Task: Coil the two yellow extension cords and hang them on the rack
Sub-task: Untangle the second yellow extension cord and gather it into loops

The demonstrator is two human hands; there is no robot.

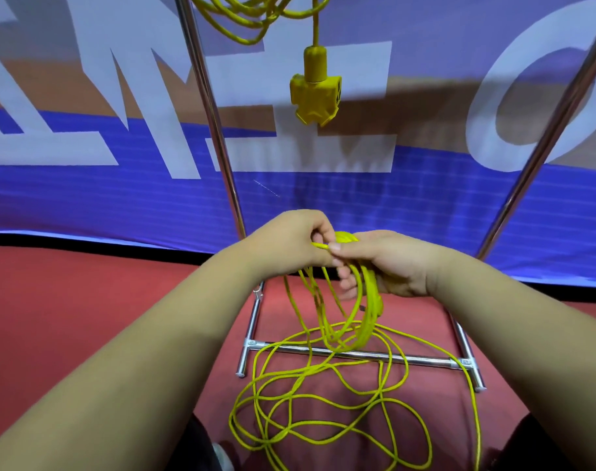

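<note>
- A person's left hand (pixel 289 241) and right hand (pixel 396 263) meet at the middle of the head view, between the two uprights of a metal rack (pixel 210 96).
- The right hand's fingers (pixel 347 287) curl around a bundle of gathered loops of the second cord (pixel 374 300), which hang down from the fist.
- The left hand, touching the right, has its fingers bent and pinches a single strand of the same cord between thumb and fingertips.
- The rest of the second cord lies in loose, overlapping loops on the red floor (pixel 86 300), spread over and in front of the rack's low crossbar (pixel 357 355).
- The first cord (pixel 315 28) hangs coiled from the top of the rack, at the upper edge of the view.
- Its yellow socket block (pixel 315 93) dangles on a straight length of cord above the hands and well clear of them.
- A blue banner (pixel 323 198) with large white letters stands behind the rack.
</note>
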